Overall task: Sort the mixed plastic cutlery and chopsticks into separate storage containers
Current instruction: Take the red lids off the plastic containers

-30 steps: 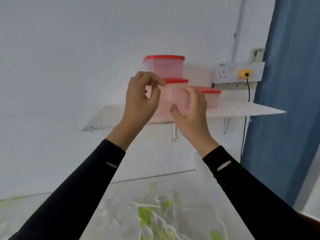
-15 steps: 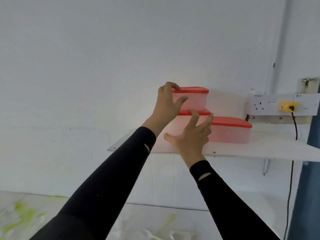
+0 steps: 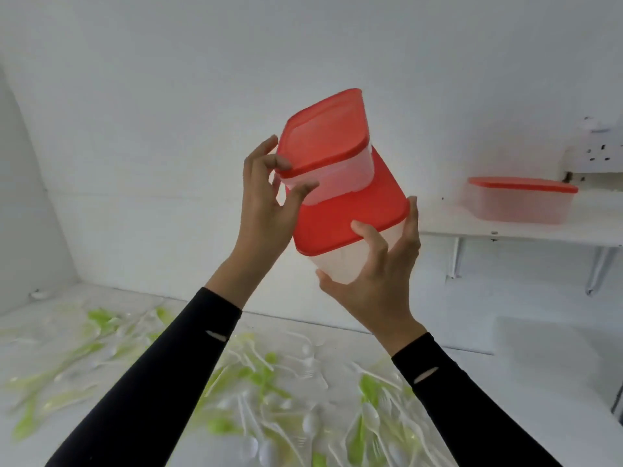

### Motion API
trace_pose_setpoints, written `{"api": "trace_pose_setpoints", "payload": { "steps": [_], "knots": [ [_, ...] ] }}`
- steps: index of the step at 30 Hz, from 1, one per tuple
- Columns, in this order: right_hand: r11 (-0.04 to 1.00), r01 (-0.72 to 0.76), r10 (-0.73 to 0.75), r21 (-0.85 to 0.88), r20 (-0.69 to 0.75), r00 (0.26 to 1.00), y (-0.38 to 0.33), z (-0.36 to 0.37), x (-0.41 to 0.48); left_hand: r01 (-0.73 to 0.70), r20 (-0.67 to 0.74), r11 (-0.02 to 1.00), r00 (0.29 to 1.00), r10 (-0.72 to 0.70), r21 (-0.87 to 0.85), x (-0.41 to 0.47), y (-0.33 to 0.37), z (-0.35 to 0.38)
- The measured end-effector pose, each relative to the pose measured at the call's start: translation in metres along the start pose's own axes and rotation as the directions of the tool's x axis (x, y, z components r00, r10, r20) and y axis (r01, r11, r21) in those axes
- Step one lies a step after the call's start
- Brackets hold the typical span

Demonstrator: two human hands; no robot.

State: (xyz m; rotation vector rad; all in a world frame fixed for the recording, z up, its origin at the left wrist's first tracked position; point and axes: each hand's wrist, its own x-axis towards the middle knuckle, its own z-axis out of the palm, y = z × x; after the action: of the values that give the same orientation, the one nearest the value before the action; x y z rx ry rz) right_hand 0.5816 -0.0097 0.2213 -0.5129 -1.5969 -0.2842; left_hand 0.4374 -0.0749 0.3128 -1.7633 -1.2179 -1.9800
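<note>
Red-lidded stacked containers point(image 3: 340, 210) have left the shelf point(image 3: 526, 230); left hand point(image 3: 266, 214) pinches the upper, right hand point(image 3: 381, 281) fingers point(image 3: 371, 234) curl round the lower; sorting can start.

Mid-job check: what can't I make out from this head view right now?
- cutlery, head view: motion blur, and the sleeves cover part of it; forks, spoons and chopsticks can't be told apart.
- top box and bottom box, head view: contents unclear behind red lids and cloudy walls.
- bottom box's base: hidden by the right hand.
- socket: cut off by the right edge.
</note>
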Motion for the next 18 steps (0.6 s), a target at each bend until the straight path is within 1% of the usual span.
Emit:
{"api": "trace_pose_setpoints", "payload": {
  "steps": [2, 5, 8, 10, 13, 16, 18],
  "knots": [
    [0.999, 0.043, -0.042, 0.02, -0.015, 0.999, -0.018, 0.007, -0.022, -0.053, 0.013, 0.994, 0.999, 0.052, 0.095, -0.022, -0.009, -0.032],
    [0.996, 0.039, -0.039, 0.081, 0.005, 0.999, -0.055, 0.017, -0.055, -0.085, 0.075, 0.974, 0.995, 0.071, 0.21, -0.06, -0.014, -0.083],
    [0.992, 0.012, -0.023, 0.122, 0.095, 0.995, -0.093, 0.025, -0.092, -0.031, 0.125, 0.956, 0.992, -0.006, 0.293, -0.1, -0.013, -0.13],
    [0.988, -0.042, 0.016, 0.148, 0.172, 0.985, -0.115, 0.026, -0.121, -0.002, 0.175, 0.936, 0.983, -0.063, 0.351, -0.126, -0.014, -0.156],
    [0.984, -0.1, 0.051, 0.146, 0.312, 0.949, -0.144, 0.019, -0.17, 0.009, 0.23, 0.888, 0.964, -0.13, 0.461, -0.174, -0.019, -0.188],
    [0.976, -0.171, 0.095, 0.137, 0.438, 0.894, -0.162, 0.004, -0.21, 0.18, 0.199, 0.859, 0.931, -0.306, 0.479, -0.218, -0.023, -0.209],
    [0.968, -0.228, 0.144, 0.109, 0.503, 0.852, -0.169, -0.008, -0.232, 0.251, 0.177, 0.833, 0.909, -0.378, 0.492, -0.245, -0.031, -0.222]
  ]
}}
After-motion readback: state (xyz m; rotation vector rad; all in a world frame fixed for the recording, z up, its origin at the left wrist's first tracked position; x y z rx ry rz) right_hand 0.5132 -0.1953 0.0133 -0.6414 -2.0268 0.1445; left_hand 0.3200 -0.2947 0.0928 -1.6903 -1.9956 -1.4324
